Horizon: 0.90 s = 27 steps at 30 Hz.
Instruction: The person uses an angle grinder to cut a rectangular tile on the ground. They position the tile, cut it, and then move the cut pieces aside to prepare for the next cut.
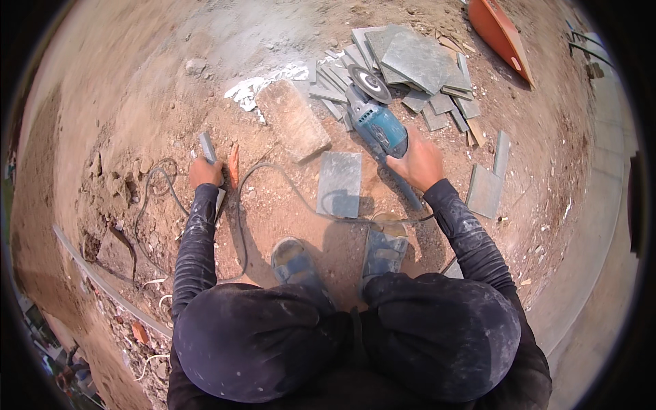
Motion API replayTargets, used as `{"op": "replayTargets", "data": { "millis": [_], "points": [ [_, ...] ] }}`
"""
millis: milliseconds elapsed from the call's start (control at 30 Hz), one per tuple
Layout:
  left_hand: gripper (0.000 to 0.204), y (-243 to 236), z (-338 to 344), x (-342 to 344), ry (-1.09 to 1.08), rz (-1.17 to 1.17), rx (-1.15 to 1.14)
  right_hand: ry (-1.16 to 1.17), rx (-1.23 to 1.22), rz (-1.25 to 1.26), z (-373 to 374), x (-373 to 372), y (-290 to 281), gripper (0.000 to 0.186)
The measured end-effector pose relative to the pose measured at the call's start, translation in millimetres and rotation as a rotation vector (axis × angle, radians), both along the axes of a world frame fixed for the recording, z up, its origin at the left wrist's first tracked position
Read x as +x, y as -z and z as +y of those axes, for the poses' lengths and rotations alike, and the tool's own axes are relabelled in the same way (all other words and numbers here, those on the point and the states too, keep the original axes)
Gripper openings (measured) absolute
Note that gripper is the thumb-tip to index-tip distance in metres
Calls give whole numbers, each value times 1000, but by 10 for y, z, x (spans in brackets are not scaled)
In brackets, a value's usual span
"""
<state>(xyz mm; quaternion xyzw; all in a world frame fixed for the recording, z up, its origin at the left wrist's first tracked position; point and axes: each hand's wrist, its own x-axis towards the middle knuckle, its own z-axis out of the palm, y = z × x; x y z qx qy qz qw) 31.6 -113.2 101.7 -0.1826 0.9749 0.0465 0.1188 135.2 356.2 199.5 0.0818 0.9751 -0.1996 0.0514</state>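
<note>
Open ground (pixel 130 102) of dusty reddish earth, strewn with chips. At one o'clock: teal angle grinder (pixel 381 130), held around its body by right hand (pixel 420 162); cutting disc (pixel 363 81) close beside heap of grey slabs (pixel 413 60). At ten: narrow grey strip (pixel 207 145), apparently clasped in left hand (pixel 205 172). Possible mishaps: kickback, from disc catching a slab edge; snag or stumble, from power cord (pixel 238 205) looped near dusty footwear (pixel 385 254); slip, from one-handed hold. Containers: orange tray (pixel 501 37), barrow-like, between one and two o'clock; contents impossible to tell.
</note>
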Motion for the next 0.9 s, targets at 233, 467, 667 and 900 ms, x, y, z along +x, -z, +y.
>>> {"op": "replayTargets", "data": {
  "millis": [233, 467, 667, 900],
  "points": [
    [41, 131, -144, -31, 41, -28, 38, -120, 195, 83, -55, -559, 347, 67],
    [51, 178, -180, 115, 82, 142, 110, -126, 210, 99, -105, -731, 652, 75],
    [48, 120, -95, 148, 96, 118, 1, -57, 150, 29, -122, -701, 724, 76],
    [52, 157, -149, 148, 142, 139, 41, -28, 119, 53, -111, -665, 821, 79]
  ]
}}
